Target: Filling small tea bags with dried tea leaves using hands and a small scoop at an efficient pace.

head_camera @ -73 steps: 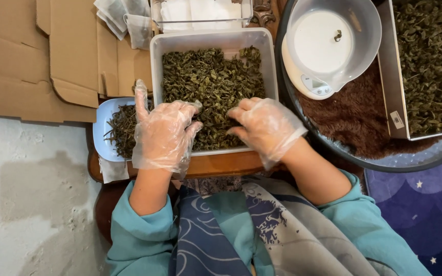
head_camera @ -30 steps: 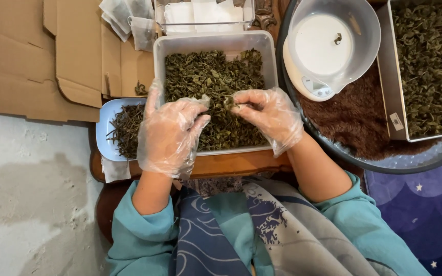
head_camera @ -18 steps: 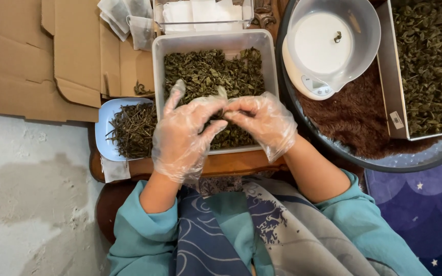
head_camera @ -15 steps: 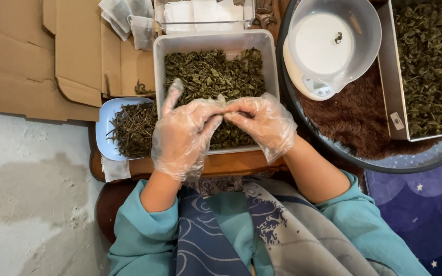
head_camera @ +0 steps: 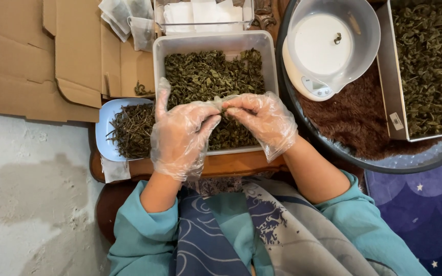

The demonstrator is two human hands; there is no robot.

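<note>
At frame centre, the gloved left hand [head_camera: 180, 135] and gloved right hand [head_camera: 262, 120] pinch a small sprig of dried green leaves [head_camera: 224, 100] between closed fingertips above the white rectangular plastic tub [head_camera: 159, 51]. It looks light and brittle; best held gently by the stem.

Dried green leaves [head_camera: 208, 76] in grey tub [head_camera: 160, 56]

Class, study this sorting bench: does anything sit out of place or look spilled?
Yes. A small dark leaf scrap lies alone on the white scale, and a few loose stems lie on the cardboard, outside the blue dish and tub.
</note>
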